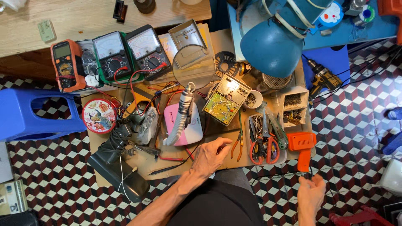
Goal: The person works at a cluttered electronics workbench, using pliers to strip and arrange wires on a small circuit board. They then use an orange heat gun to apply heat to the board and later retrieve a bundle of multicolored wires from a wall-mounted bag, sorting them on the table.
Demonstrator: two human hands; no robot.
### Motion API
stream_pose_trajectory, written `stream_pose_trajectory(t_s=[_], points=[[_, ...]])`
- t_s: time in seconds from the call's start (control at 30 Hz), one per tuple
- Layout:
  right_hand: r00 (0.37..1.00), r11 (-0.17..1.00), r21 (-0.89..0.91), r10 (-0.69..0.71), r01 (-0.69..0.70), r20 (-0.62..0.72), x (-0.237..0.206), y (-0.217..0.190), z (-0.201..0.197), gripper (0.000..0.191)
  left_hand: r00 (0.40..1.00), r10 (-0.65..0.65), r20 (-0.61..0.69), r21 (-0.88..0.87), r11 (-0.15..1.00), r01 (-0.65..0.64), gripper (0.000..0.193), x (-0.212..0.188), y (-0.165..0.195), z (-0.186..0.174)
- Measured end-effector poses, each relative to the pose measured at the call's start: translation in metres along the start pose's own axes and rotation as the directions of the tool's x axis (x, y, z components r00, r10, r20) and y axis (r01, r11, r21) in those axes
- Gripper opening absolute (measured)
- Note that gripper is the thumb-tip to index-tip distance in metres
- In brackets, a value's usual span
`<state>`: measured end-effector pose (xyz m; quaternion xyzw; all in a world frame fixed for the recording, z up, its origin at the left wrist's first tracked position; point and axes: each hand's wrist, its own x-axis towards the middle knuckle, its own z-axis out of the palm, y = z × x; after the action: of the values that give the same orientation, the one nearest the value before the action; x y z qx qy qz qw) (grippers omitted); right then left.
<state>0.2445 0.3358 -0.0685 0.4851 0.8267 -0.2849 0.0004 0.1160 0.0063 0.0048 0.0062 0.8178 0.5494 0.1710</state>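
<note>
Cord (pixel 309 170) of orange soldering gun (pixel 302 144) pinched in my right hand (pixel 310 194), lower right; left hand (pixel 211 155) open, fingers spread nr pliers (pixel 238 145). Next needs cord freed, I'd say.

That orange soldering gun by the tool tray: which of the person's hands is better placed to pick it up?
The right hand, most likely. It sits just below the orange soldering gun, fingers at the cord under its handle. The left hand rests farther over on the cardboard, beyond the orange-handled pliers.

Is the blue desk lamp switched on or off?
On. The blue lamp points down, and the open circuit box below it shows a bright patch of light.
</note>
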Motion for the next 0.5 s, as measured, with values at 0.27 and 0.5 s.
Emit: stream_pose_trajectory(t_s=[0.27, 0.5], points=[[0.975, 0.991, 0.108, 0.053, -0.077, 0.215, -0.087, 0.003, 0.003, 0.052, 0.994, 0.080, -0.078, 0.004, 0.997, -0.080, 0.023, -0.028, 0.001, -0.018], [0.908, 0.963, 0.183, -0.251, 0.199, 0.337, -0.026, -0.077, -0.010, 0.041, 0.952, 0.100, -0.289, 0.087, 0.993, -0.078, 0.023, 0.020, 0.035, -0.001]])
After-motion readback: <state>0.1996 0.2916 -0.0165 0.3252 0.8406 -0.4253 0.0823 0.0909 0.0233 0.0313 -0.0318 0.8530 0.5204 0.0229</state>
